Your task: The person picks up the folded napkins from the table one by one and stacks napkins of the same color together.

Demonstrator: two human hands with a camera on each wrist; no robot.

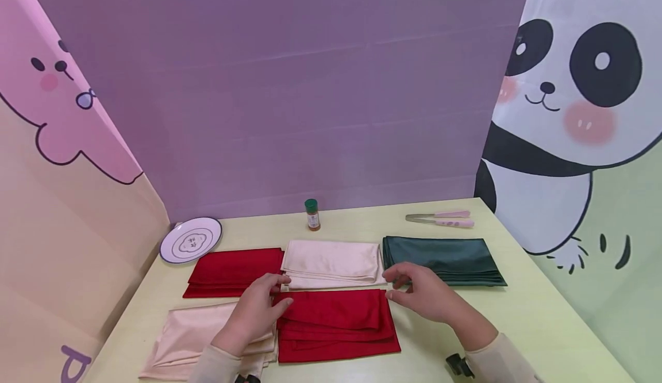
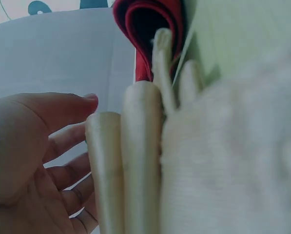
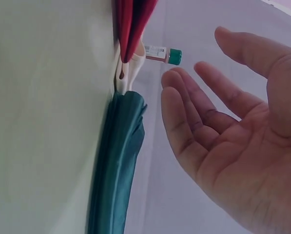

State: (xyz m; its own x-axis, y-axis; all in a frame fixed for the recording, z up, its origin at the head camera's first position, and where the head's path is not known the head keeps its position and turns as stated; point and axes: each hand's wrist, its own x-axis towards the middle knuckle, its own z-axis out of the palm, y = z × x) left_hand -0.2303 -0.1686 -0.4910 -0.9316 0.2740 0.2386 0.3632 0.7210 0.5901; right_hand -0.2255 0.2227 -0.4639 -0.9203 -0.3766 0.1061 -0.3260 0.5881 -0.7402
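In the head view a folded red cloth [image 1: 336,320] lies at the front middle of the table. My left hand [image 1: 256,308] hovers by its upper left corner, and my right hand [image 1: 426,294] is near its upper right corner. Both hands hold nothing, their fingers loosely bent. Left of the red cloth, partly under my left forearm, is a pale pink folded cloth [image 1: 191,337]. Behind lie a second red cloth [image 1: 233,268], a cream cloth [image 1: 333,262] and a dark green cloth [image 1: 439,256]. The right wrist view shows the right palm [image 3: 247,141] bare, beside the green cloth's folded edge.
A white plate with a dark rim [image 1: 191,239] sits at the back left. A small green-capped bottle [image 1: 312,215] stands at the back middle. Two pink-handled knives [image 1: 445,218] lie at the back right. A purple backdrop [image 1: 310,95] rises behind the table [image 1: 522,325].
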